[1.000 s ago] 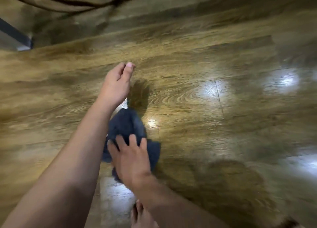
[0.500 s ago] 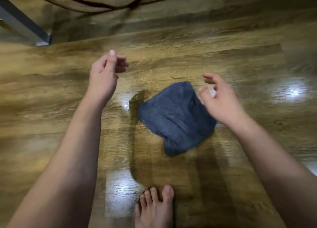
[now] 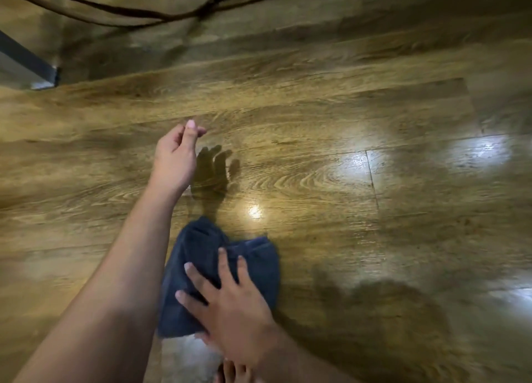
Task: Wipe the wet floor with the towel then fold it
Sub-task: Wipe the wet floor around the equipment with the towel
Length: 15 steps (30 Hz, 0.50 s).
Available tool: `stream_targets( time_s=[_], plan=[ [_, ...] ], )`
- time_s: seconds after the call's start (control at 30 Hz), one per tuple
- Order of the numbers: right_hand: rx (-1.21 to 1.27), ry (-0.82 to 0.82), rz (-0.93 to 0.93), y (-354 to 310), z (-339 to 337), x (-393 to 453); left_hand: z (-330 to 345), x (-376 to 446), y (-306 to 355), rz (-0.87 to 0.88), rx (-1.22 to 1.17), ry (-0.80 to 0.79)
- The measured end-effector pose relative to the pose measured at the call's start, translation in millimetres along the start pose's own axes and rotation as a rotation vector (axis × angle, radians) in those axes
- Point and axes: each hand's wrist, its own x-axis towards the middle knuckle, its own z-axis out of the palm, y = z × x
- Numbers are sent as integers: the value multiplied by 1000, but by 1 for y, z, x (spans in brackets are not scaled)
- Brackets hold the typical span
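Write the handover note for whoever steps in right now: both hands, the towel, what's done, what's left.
Right hand: flat on the dark blue towel, fingers spread straight, pressing it to the wood floor.
Left hand: raised over the floor beyond the towel, fingers loosely curled, holding nothing.
Towel: bunched and creased under the right hand, just ahead of a bare foot.
Done: wiping appears under way; the floor shows glossy patches, but wet or just reflective cannot be told.
Left: finish wiping, then fold the towel, which is not yet neatly folded.
Note: cables lie on the floor farther off.
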Motion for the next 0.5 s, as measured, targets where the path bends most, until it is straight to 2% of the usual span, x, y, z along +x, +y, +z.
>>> stream_targets(
  time_s=[0.07, 0.13, 0.2, 0.3, 0.37, 0.43, 0.5],
  plan=[
    [-30, -31, -33, 9, -8, 13, -1, 1, -7, 19, 22, -2],
    [-104, 24, -9, 32, -26, 29, -6, 4, -14, 39, 32, 43],
    [-164, 103, 103, 72, -52, 50, -11, 5, -24, 46, 27, 108],
    [-142, 175, 386, 149, -103, 73, -1, -5, -29, 72, 66, 160],
    [-105, 170, 513, 202, -135, 68, 24, -17, -24, 189, 229, 31],
    [-150, 130, 533, 249, -153, 41, 59, -27, -11, 319, 427, -171],
    [-197, 74, 526, 284, -163, -4, 92, -31, 14, 387, 515, -326]
  ],
)
